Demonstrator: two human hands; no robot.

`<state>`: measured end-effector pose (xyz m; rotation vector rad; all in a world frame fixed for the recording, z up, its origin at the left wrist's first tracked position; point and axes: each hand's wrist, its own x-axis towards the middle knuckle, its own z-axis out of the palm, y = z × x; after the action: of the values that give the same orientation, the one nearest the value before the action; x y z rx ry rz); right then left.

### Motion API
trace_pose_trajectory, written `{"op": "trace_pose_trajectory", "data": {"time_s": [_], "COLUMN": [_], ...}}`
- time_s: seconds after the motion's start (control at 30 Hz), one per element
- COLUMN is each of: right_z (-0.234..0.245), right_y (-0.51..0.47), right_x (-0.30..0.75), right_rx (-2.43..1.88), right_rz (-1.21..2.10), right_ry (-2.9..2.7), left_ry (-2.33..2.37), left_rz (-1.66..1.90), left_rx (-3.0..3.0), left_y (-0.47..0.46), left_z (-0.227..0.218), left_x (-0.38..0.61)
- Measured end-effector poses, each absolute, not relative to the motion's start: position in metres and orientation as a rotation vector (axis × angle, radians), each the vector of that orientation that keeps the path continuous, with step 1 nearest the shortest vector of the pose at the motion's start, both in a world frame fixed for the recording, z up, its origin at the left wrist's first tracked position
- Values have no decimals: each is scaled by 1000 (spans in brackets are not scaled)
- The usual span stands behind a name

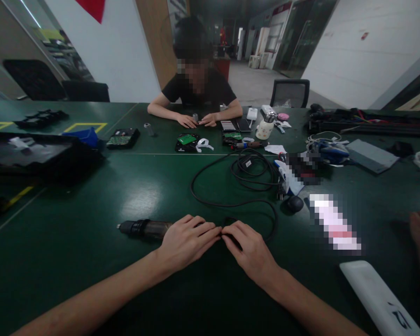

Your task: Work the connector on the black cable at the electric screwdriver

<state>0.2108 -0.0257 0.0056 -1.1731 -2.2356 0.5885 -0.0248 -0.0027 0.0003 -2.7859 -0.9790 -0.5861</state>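
Observation:
A dark electric screwdriver (145, 228) lies on the green table (91, 252) near the front, its tip pointing left. My left hand (185, 240) rests flat over its right end, fingers stretched out. My right hand (248, 247) lies palm down beside it, fingertips on a small black part (230, 220) where the black cable (231, 204) ends. The fingertips of both hands almost meet.
Across the table a person in a black shirt (198, 91) rests both hands near open hard drives with green boards (187, 140). A coiled cable (254, 170), a white cup (265, 128), tools and a black tray (38, 154) lie around. A white object (378, 298) sits front right.

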Motion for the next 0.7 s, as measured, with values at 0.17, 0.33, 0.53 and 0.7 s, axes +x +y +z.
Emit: {"op": "trace_pose_trajectory", "data": {"time_s": [0.17, 0.33, 0.53, 0.7], "right_z": [12, 13, 11, 10], "right_y": [-31, -33, -31, -31], "right_x": [210, 214, 215, 215], "right_rx": [-1169, -1085, -1074, -1080], "right_rz": [377, 206, 251, 273], "right_ry": [-2173, -2012, -2004, -2004], "left_ry": [-887, -917, -1331, -1517], "left_rz": [-714, -773, -615, -582], "left_rx": [-2781, -2732, -2334, -2127], "left_y": [6, 38, 74, 80], "left_z": [9, 18, -7, -9], "left_x": [-41, -105, -223, -270]}}
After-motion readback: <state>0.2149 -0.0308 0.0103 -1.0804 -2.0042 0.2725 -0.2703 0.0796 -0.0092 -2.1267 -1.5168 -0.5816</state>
